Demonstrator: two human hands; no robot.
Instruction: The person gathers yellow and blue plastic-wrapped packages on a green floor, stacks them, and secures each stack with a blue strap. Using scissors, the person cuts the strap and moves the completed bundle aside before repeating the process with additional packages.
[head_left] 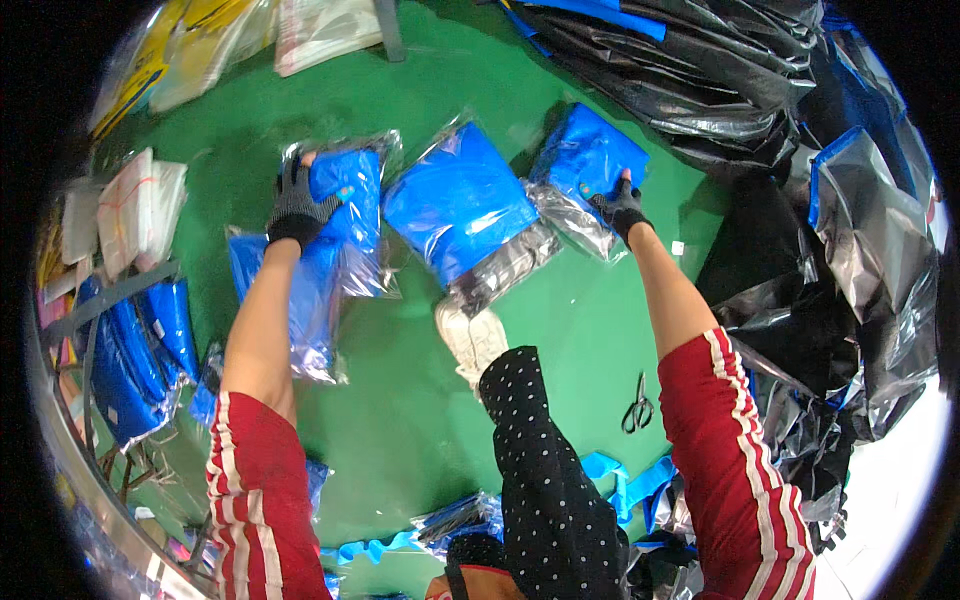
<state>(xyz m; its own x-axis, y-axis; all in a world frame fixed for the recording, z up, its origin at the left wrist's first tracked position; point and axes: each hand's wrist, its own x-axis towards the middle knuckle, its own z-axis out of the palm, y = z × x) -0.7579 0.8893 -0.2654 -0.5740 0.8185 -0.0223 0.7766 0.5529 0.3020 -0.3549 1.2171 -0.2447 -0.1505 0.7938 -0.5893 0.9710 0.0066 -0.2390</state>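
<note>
My left hand [297,205], in a dark grey glove with a bare fingertip showing, grips the left side of a folded blue package [347,190] in clear plastic. Some of its fingers are hard to make out. My right hand [622,208], gloved the same way, is closed at the lower right corner of another bagged blue package [585,150]. Between them a larger blue package [462,205] lies tilted on the green floor, a grey-black strip along its lower edge. Under my left wrist a further bagged blue package [310,300] lies flat.
Black plastic sheeting [690,70] heaps along the right and upper right. Black-handled scissors [638,405] lie near my right forearm. A white shoe [470,338] touches the middle package's lower edge. Stacked clear bags [140,215] and blue packages [140,350] stand at left; light-blue ribbon [630,485] lies near.
</note>
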